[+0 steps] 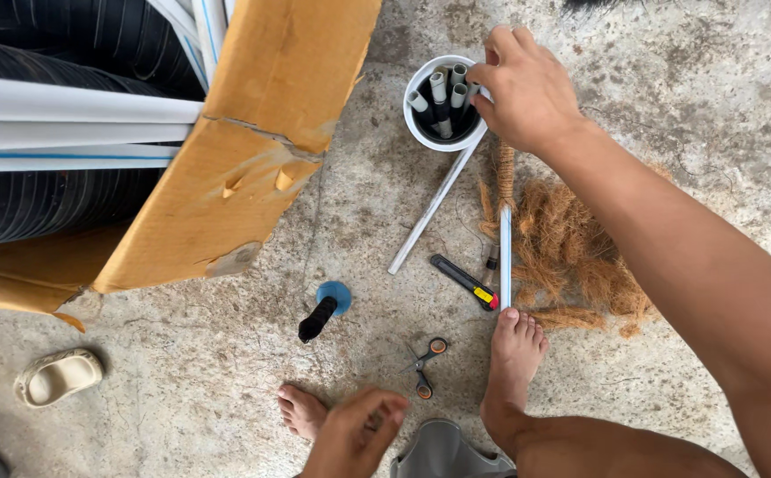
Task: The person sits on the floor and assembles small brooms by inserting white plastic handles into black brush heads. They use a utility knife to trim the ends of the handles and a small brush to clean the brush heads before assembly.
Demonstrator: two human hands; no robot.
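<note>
The right hand [527,84] reaches over the white pipe [443,104] that stands upright on the concrete floor [668,80], its open mouth facing the camera. The fingers are curled at the pipe's far rim, pinched on one of the small grey tubes [439,87] bundled inside it. The left hand [354,434] hangs low, well short of the pipe and near the person's own knee — its fingers loosely bent and holding nothing, though it is a little blurred.

Leaning out from under the pipe, a thin white rod [429,212] runs toward the person. Beside the pipe on the right-hand side lies a heap of brown coconut fibre [571,248], with a second thin tube [505,257] laid along its edge; a bare foot [514,354] rests at that tube's near end. Between the rod and the tube lies a black utility knife [465,281] with a yellow and red end. Nearer the person than the pipe sit small orange-handled scissors [425,365] and a blue disc with a black handle [323,310]. Left of the pipe a torn cardboard sheet [253,150] leans over black corrugated hose [40,195] and long white pipes [67,115]. A beige sandal [58,376] lies far off to the left.
</note>
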